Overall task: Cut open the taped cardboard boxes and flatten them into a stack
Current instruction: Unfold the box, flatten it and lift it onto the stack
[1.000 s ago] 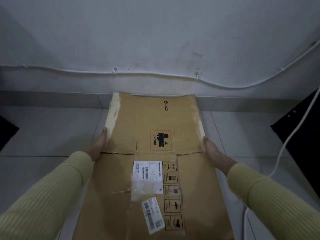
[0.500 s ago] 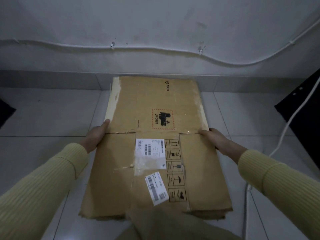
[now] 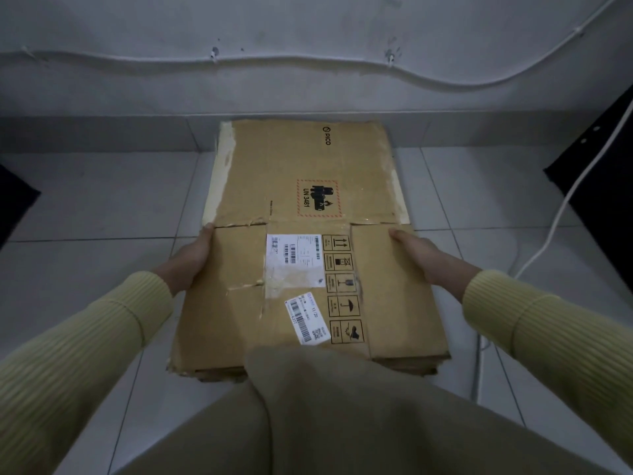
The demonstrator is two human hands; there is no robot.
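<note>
The left hand [image 3: 191, 260] is gripping the flattened cardboard box [image 3: 308, 166] at its 9 o'clock edge, and the right hand [image 3: 416, 253] is gripping its 3 o'clock edge, over the tiled floor [image 3: 102, 200].

Dim, cool, even light, its source not to be told, leaves the grey wall [image 3: 308, 18] and floor tiles [image 3: 102, 193] murky. A soft shadow sits under the near edge of the flattened cardboard box [image 3: 294, 156]. Its printed labels [image 3: 291, 255] read sharp; the ribbed sleeves [image 3: 85, 354] at the lower corners look stretched, and the wall cable [image 3: 308, 58] bows
</note>
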